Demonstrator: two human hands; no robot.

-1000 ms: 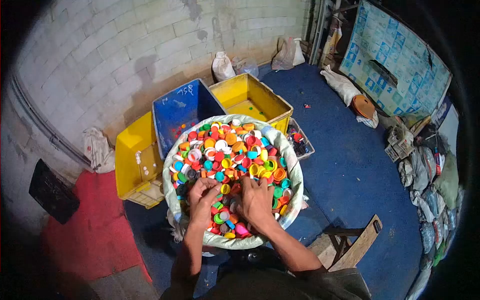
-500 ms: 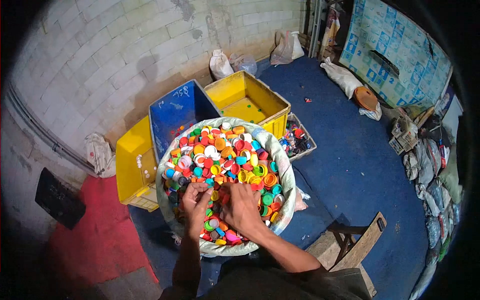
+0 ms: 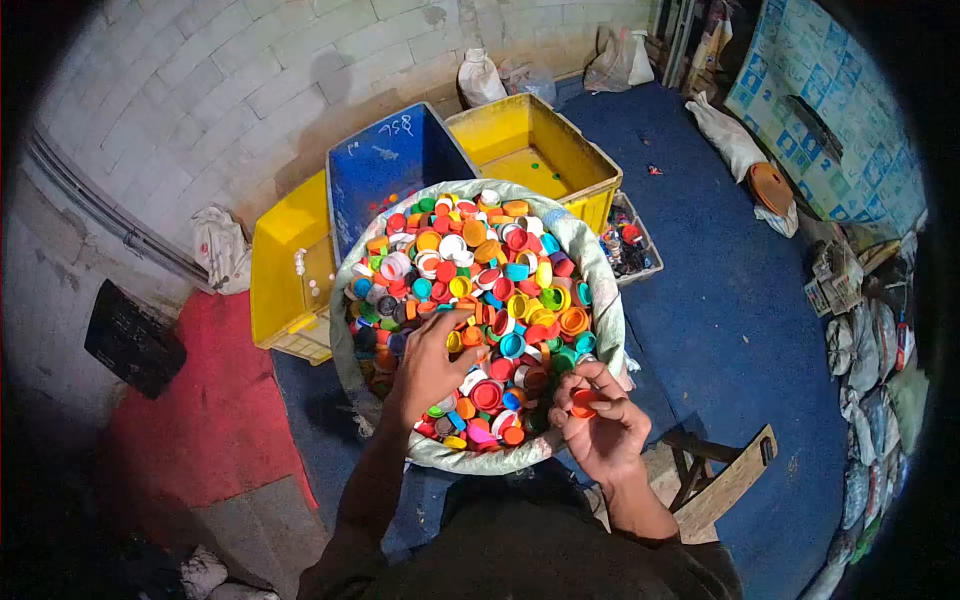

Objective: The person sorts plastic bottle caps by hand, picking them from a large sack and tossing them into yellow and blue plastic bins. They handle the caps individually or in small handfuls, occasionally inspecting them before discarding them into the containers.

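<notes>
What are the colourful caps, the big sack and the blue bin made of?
The caps look like hard plastic, smooth and slightly shiny, in bright solid colours. The sack may be woven plastic or cloth; its pale rim folds and creases. The blue bin is probably stiff plastic: straight-walled and scuffed.

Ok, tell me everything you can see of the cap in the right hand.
The cap is small, round, orange-red and apparently plastic. The right hand holds it, partly covering it, over or beside the near right part of the sack's rim. Which side faces up is unclear.
</notes>
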